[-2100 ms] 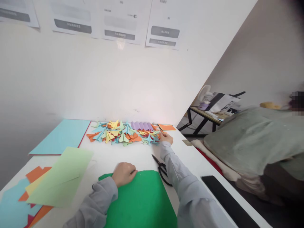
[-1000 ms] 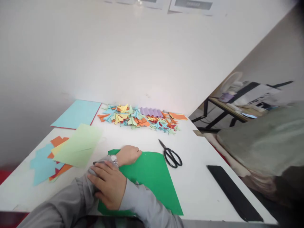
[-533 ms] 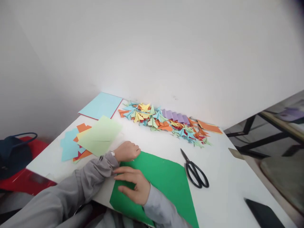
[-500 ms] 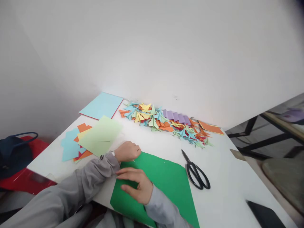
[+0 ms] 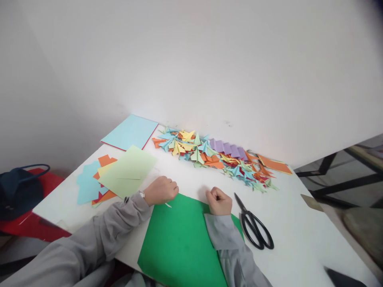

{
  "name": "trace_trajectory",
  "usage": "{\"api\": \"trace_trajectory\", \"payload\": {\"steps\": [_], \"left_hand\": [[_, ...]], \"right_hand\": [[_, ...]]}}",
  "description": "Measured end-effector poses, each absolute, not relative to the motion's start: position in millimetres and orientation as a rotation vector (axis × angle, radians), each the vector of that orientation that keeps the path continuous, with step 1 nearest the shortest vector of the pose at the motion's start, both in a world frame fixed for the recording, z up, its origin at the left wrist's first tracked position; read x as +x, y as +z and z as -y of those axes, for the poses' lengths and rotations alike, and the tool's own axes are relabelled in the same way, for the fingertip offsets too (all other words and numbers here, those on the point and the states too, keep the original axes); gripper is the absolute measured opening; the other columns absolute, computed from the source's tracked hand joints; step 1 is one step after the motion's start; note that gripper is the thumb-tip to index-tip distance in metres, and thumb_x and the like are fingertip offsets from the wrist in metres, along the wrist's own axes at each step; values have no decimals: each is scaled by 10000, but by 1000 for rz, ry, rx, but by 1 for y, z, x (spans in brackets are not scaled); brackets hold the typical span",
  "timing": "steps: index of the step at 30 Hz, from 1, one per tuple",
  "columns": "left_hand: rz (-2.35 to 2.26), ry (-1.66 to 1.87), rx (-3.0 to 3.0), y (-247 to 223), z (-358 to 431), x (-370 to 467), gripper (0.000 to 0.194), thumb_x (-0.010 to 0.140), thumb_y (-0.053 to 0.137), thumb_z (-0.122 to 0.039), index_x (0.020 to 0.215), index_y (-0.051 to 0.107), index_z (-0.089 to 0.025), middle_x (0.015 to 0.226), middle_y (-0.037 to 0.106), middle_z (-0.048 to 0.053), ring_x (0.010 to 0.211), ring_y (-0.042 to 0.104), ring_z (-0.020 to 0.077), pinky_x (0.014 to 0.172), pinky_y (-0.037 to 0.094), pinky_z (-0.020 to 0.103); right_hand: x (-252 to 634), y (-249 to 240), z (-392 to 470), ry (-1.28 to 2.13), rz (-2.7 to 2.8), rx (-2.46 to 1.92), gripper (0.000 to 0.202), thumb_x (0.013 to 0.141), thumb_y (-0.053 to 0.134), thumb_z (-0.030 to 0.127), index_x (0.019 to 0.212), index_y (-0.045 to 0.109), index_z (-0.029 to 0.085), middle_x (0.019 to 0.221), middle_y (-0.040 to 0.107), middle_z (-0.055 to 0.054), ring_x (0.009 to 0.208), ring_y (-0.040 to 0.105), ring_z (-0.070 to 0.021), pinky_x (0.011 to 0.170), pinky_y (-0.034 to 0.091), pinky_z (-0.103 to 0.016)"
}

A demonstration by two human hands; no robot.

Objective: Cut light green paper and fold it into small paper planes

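A large green sheet of paper (image 5: 182,239) lies in front of me at the table's near edge. My left hand (image 5: 161,190) is curled into a fist at its far left corner, back upward, with nothing showing in it. At the far right of the sheet rests my right hand (image 5: 220,201), also a fist, thumb folded over and no object visible. A small white scrap (image 5: 168,205) is on the green paper just below my left hand. Black-handled scissors (image 5: 254,227) lie to the right of my right hand, blades pointing away.
Folded paper planes (image 5: 206,151) in many colours are heaped along the wall, with purple folded pieces (image 5: 229,148) behind. Pale green paper (image 5: 130,169) covers part of some cut scraps (image 5: 89,183) at left. A light blue sheet (image 5: 131,129) lies farther back. A dark flat object (image 5: 342,277) is at lower right.
My right hand has moved right and away from me, from beside my left hand to the sheet's far right, and its spread fingers have closed. My left hand stays put.
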State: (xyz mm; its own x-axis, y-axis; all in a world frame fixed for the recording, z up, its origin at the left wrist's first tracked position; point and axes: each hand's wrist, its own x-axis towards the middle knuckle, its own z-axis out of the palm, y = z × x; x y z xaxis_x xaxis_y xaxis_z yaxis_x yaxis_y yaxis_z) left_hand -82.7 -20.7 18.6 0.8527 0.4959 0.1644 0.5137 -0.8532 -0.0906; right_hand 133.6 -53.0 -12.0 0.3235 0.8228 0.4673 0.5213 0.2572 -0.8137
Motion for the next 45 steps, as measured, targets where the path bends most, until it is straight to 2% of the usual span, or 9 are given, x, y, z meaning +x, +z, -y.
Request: {"api": "trace_trajectory", "payload": {"steps": [3,7,12,23,27,31,35,41,45], "left_hand": [[992,-182,-2847,24,20,-86,168,810,376,-86,785,539,-121,742,535,105,695,495,191,579,337,318],[1482,-207,-2544,34,18,-97,154,756,400,-71,789,545,-109,830,523,141,788,476,242,624,340,360],[1830,-184,-2237,41,12,-110,172,776,400,-151,845,551,-103,865,524,149,840,474,261,656,336,367],[2007,-82,-2269,38,5,-118,194,753,361,-93,786,552,-112,703,590,120,676,569,239,614,349,346],[2020,-133,-2188,44,5,-123,278,756,349,-85,932,562,-105,720,594,117,676,582,238,564,359,311],[2045,-295,-1946,55,5,-133,384,784,354,-121,1140,499,-132,739,597,100,695,580,236,546,357,292],[2050,-526,-1783,70,6,-146,351,818,345,-166,1099,555,-172,700,601,86,695,576,221,559,357,290],[1897,-1193,-1493,94,7,-166,320,820,420,-230,1087,582,-158,812,651,83,722,588,169,660,415,282],[1849,-1575,-1418,103,7,-174,309,776,498,-230,1062,592,-164,831,648,60,660,585,125,620,468,255]], "right_hand": [[135,-23,54,330,1389,-1454,372,653,479,257,452,168,218,432,170,81,413,185,-62,409,188,-219],[137,-26,57,325,1406,-1486,390,672,489,303,451,179,219,437,165,80,419,184,-64,422,183,-224],[138,-27,55,334,1396,-1500,414,685,500,361,443,198,215,429,176,80,415,194,-65,417,195,-219],[138,-24,56,263,1536,-1494,425,710,482,368,425,207,212,408,189,77,392,207,-62,398,208,-215],[141,-25,54,278,1569,-1512,429,708,490,376,424,213,213,402,201,77,386,220,-62,389,213,-211],[139,-25,54,290,1493,-1533,426,708,489,386,432,212,215,414,196,76,400,214,-64,402,210,-216],[137,-25,53,304,1397,-1556,419,704,488,392,442,212,215,426,197,75,419,212,-66,420,207,-220],[137,-24,53,320,1378,-1557,424,693,493,402,437,214,212,429,186,77,424,205,-65,420,199,-219],[136,-23,53,320,1369,-1577,425,692,488,418,439,216,212,431,189,76,428,208,-66,428,201,-222]]}}
